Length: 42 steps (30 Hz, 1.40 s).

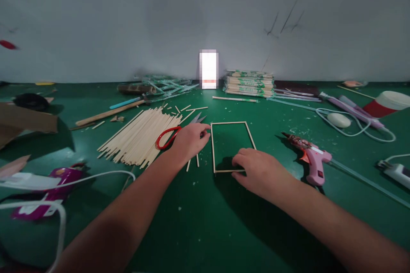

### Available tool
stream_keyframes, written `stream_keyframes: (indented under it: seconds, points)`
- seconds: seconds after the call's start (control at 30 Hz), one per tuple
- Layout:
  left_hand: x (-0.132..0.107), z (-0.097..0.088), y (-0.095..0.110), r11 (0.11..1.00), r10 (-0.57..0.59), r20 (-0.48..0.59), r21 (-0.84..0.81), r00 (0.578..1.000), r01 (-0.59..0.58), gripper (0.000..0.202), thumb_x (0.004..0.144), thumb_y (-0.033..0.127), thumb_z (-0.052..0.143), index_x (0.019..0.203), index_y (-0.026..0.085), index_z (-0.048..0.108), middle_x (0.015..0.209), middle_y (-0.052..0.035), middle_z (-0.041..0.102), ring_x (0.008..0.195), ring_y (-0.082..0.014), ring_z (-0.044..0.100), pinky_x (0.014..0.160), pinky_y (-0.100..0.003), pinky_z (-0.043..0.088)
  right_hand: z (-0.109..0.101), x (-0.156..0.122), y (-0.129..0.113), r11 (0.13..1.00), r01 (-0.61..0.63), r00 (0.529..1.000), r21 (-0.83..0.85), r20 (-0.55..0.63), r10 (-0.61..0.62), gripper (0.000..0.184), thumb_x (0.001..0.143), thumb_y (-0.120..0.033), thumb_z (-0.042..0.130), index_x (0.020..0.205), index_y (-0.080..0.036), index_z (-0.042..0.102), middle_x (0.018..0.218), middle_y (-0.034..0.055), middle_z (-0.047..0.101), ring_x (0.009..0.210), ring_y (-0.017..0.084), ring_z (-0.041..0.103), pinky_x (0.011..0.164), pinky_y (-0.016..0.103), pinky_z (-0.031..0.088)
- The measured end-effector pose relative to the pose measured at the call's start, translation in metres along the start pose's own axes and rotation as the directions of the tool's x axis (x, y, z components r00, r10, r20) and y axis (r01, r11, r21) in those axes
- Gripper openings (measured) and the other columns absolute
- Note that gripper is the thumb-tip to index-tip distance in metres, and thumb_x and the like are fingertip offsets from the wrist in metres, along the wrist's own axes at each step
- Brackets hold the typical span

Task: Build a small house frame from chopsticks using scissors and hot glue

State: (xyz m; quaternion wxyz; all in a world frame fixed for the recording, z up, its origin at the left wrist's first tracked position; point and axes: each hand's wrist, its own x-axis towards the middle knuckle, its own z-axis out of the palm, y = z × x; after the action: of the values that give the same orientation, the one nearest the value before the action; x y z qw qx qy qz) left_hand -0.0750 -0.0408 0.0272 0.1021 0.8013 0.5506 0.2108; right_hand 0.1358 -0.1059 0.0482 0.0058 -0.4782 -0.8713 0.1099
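A rectangular frame of thin wooden sticks (pixel 229 123) lies on the green table. My left hand (pixel 191 140) is curled at its far left corner, the fingertips against the stick there. At the near right part of the frame, my right hand (pixel 261 168) has its thumb and fingers closed around the near stick, hiding that corner. Red-handled scissors (pixel 160 138) lie partly under my left hand, blades pointing away. Left of them a pile of loose wooden sticks (pixel 137 138) is spread out, with several short cut pieces (pixel 177 110) at its far end.
A pink glue gun (pixel 315 164) lies to the right, a purple one (pixel 57 187) at the left with white cables. Wrapped chopstick bundles (pixel 250 83) are stacked along the wall. A red-and-white tub (pixel 392 103), cardboard (pixel 28 123) and a wooden-handled tool (pixel 109 112) lie around.
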Motion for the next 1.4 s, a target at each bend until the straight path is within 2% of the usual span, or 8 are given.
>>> stream_keyframes:
  seconds: [0.1,0.3,0.43,0.63,0.9,1.0,1.2,1.4]
  points:
    - [0.002,-0.021,0.001,0.988,0.067,-0.031,0.138,0.997,-0.062,0.028,0.084,0.022,0.049,0.105,0.014,0.065,0.103,-0.0107,0.068,0.095,-0.0222,0.060,0.086,-0.035,0.045,0.005,-0.001,0.002,0.999,0.043,0.999,0.006,0.010,-0.043,0.011,0.082,-0.022,0.055,0.079,-0.021,0.065,0.081,0.0018,0.063,0.077,0.019,0.060,0.062,0.030,0.040]
    - [-0.007,-0.064,0.014,0.881,-0.362,0.257,0.409,0.896,0.238,0.029,0.081,0.040,0.049,0.073,0.019,0.068,0.071,-0.0073,0.066,0.064,-0.0200,0.058,0.056,-0.029,0.041,0.010,0.000,0.006,0.991,0.121,0.993,-0.054,-0.010,-0.121,0.016,0.086,-0.018,0.050,0.077,-0.019,0.063,0.079,0.0023,0.063,0.073,0.017,0.059,0.062,0.030,0.038]
    - [-0.024,-0.053,0.019,0.845,-0.367,0.380,0.517,0.849,0.135,0.023,0.077,0.036,0.051,0.074,0.017,0.064,0.070,-0.0096,0.065,0.061,-0.0209,0.059,0.051,-0.027,0.038,0.010,-0.001,0.014,0.990,0.125,0.992,-0.066,-0.027,-0.127,0.018,0.087,-0.017,0.048,0.081,-0.018,0.065,0.084,0.0049,0.063,0.079,0.020,0.058,0.065,0.031,0.039]
    - [-0.037,-0.035,0.025,0.828,-0.284,0.299,0.555,0.911,0.076,0.012,0.073,0.023,0.053,0.075,0.017,0.063,0.059,-0.0099,0.062,0.050,-0.0231,0.059,0.047,-0.029,0.040,0.010,-0.003,0.016,0.995,0.072,0.986,0.066,-0.153,-0.061,0.011,0.084,-0.019,0.052,0.081,-0.019,0.062,0.084,0.0033,0.062,0.076,0.018,0.058,0.064,0.029,0.039]
    - [-0.041,-0.030,0.034,0.836,-0.369,0.343,0.529,0.864,0.147,0.012,0.071,0.018,0.051,0.073,0.017,0.063,0.062,-0.0120,0.064,0.057,-0.0276,0.063,0.049,-0.032,0.042,0.021,-0.003,0.010,0.968,0.059,0.974,0.243,-0.227,-0.003,0.010,0.084,-0.018,0.055,0.075,-0.019,0.059,0.077,0.0006,0.063,0.064,0.012,0.056,0.057,0.024,0.039]
    - [-0.042,-0.031,0.037,0.836,-0.328,0.269,0.529,0.906,0.146,0.011,0.074,0.022,0.049,0.074,0.018,0.060,0.061,-0.0087,0.061,0.057,-0.0257,0.061,0.049,-0.030,0.039,0.024,-0.001,0.009,0.953,0.116,0.969,0.279,-0.241,-0.048,0.013,0.086,-0.017,0.051,0.080,-0.019,0.063,0.083,0.0021,0.066,0.072,0.013,0.060,0.063,0.024,0.043]
    - [-0.044,-0.027,0.039,0.982,-0.143,-0.055,0.112,0.988,0.149,0.002,0.070,0.021,0.052,0.071,0.019,0.051,0.057,0.0013,0.054,0.052,-0.0127,0.052,0.050,-0.024,0.038,0.016,-0.005,0.007,0.951,0.127,0.965,0.281,-0.258,-0.053,0.027,0.093,-0.023,0.040,0.083,-0.018,0.064,0.083,0.0037,0.066,0.074,0.014,0.061,0.065,0.025,0.043]
    - [-0.042,-0.011,0.032,0.791,-0.197,0.060,-0.580,0.979,0.195,0.007,0.074,0.018,0.053,0.081,0.017,0.053,0.077,-0.0022,0.065,0.060,-0.0106,0.061,0.057,-0.023,0.051,-0.019,-0.018,0.025,0.961,-0.275,0.949,0.026,-0.156,0.276,0.049,0.093,-0.045,0.029,0.063,-0.020,0.058,0.063,0.0053,0.063,0.054,0.018,0.056,0.046,0.029,0.030]
